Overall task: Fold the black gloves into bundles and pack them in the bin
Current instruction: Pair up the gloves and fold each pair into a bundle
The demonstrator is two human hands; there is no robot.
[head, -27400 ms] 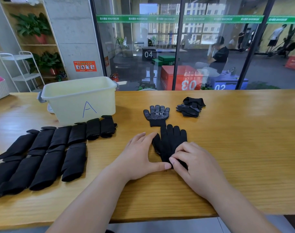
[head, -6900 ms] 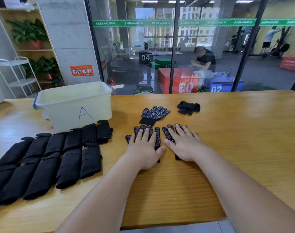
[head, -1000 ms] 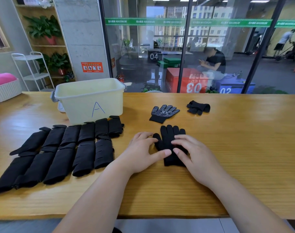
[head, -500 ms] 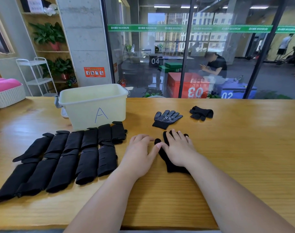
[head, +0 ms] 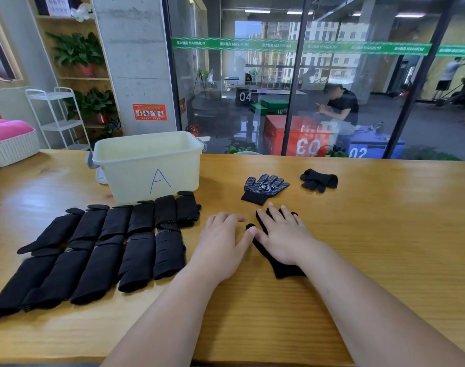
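Eleven or so folded bundles (head: 137,256) lie in two rows at 9 o'clock on the table (head: 384,234); none shows inside the bin (head: 136,178) at 11. Left to do, I judge: flat glove (head: 285,268) under the right hand (head: 284,234), dotted glove (head: 264,188) at 12, crumpled glove (head: 318,180) at 1, then all packing. Right hand flat, fingers spread, pressing the flat glove; left hand (head: 220,245) flat beside it, thumb touching the glove's thumb tip, gripping nothing. Long axis runs 11 to 5, fingertips toward 11, cuff toward 5.
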